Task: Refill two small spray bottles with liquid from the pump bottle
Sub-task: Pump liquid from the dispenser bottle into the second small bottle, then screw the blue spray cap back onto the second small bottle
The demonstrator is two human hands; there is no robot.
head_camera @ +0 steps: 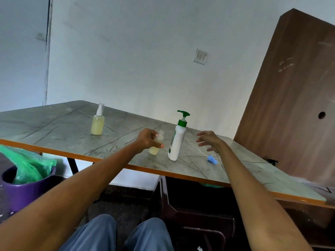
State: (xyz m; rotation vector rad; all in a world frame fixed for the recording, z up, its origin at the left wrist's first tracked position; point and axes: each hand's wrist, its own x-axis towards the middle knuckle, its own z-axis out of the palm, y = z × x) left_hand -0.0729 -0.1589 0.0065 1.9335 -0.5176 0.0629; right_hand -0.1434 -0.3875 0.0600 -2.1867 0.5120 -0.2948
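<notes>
A white pump bottle (177, 142) with a green pump head stands on the table (59, 131). Just left of it, my left hand (146, 138) grips a small uncapped spray bottle (157, 144) holding a little yellowish liquid, tilted slightly and resting on the table. My right hand (210, 141) hovers to the right of the pump bottle with its fingers spread, holding nothing. A blue spray cap (212, 159) with its white tube lies on the table below that hand. A second small spray bottle (98, 122), capped and nearly full of yellowish liquid, stands farther back on the left.
A brown wooden board (293, 91) leans against the wall at the right end of the table. A purple bucket (23, 191) with a green plastic bag sits on the floor at left. A dark chair (190, 214) is under the table. My knees show at the bottom.
</notes>
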